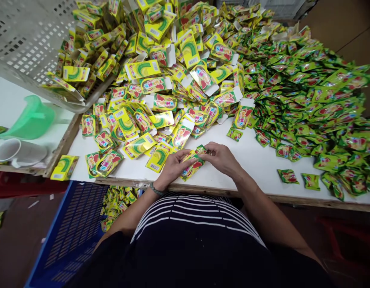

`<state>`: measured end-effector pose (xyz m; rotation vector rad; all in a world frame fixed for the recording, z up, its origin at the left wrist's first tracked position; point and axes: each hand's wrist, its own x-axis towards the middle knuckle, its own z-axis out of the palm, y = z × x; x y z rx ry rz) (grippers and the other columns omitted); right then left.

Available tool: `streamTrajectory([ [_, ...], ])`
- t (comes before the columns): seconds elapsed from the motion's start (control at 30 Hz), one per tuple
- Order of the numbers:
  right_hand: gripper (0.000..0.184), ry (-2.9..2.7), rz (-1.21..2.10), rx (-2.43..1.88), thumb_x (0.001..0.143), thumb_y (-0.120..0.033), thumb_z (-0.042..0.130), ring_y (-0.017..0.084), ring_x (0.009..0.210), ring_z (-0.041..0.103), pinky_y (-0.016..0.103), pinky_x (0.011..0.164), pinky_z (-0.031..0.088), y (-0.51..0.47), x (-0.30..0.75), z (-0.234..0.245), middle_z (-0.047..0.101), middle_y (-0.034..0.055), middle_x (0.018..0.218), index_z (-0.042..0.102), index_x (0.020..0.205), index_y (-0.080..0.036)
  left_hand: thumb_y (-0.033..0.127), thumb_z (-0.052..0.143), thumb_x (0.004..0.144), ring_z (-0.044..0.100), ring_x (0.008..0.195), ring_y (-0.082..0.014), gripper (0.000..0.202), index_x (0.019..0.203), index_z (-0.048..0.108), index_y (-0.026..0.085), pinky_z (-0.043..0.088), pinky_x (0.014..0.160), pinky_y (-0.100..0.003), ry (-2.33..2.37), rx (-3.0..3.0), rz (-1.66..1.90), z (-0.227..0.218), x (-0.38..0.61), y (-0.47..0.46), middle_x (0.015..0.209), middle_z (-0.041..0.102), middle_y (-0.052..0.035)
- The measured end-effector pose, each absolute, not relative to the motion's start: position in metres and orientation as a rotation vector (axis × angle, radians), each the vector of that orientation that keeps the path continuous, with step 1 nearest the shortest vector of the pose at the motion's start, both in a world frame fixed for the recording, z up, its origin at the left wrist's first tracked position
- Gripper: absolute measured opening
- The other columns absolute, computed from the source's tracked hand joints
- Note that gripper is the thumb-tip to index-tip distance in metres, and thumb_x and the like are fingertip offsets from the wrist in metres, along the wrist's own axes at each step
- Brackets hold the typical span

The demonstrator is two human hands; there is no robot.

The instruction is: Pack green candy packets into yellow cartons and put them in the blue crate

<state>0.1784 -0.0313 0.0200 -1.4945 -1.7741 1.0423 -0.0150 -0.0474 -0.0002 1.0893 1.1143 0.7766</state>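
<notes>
My left hand is closed around a small yellow-and-green box, held tilted just above the table's front edge. At the upper end of that box, my right hand pinches a small green sachet. Whether the sachet is partly inside the box, I cannot tell. Beyond my hands lies a heap of similar yellow boxes, many with an open white flap. To the right spreads a big pile of green sachets. One loose sachet lies near my right hand.
A white perforated basket tips boxes out at the back left. A green scoop and a white mug are on the left surface. Below the table edge stands a blue crate with packed items in it.
</notes>
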Motion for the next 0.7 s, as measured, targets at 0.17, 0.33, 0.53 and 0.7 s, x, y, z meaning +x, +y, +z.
streamTrajectory([
  [0.17,0.016,-1.758,0.834,-1.454,0.084,-0.036,0.061,0.022,0.085,0.059,0.036,0.078,0.046,-0.04,0.174,0.014,0.069,0.0038,0.079,0.073,0.081,-0.026,0.042,0.084,0.06,0.061,0.064,-0.0117,0.054,0.103,0.067,0.013,0.048,0.065,-0.025,1.097,0.839,0.873,-0.006,-0.013,-0.047,0.075,0.071,-0.0007],
  [0.33,0.023,-1.775,0.709,-1.488,0.089,-0.033,0.054,0.023,0.094,0.064,0.043,0.092,0.043,-0.049,0.162,0.008,0.071,0.0078,0.1,0.069,0.104,-0.023,0.043,0.083,0.063,0.063,0.068,-0.0134,0.056,0.107,0.066,0.012,0.05,0.068,-0.027,1.083,0.822,0.888,-0.002,-0.012,-0.047,0.075,0.071,-0.0015],
  [0.53,0.027,-1.7,0.712,-1.414,0.09,-0.036,0.054,0.023,0.094,0.066,0.05,0.098,0.039,-0.057,0.152,0.003,0.071,0.0071,0.103,0.058,0.114,-0.022,0.048,0.073,0.076,0.053,0.055,-0.0093,0.06,0.124,0.058,0.016,0.044,0.057,-0.022,1.002,0.93,0.998,-0.002,-0.012,-0.049,0.06,0.059,0.0042],
  [0.7,0.028,-1.495,0.726,-1.34,0.084,-0.042,0.064,0.024,0.105,0.059,0.04,0.085,0.05,-0.059,0.156,-0.002,0.067,0.0083,0.108,0.065,0.105,-0.023,0.053,0.066,0.081,0.057,0.067,-0.0127,0.05,0.118,0.06,0.02,0.045,0.061,-0.024,1.051,0.954,1.091,-0.004,-0.012,-0.051,0.074,0.062,-0.0003],
])
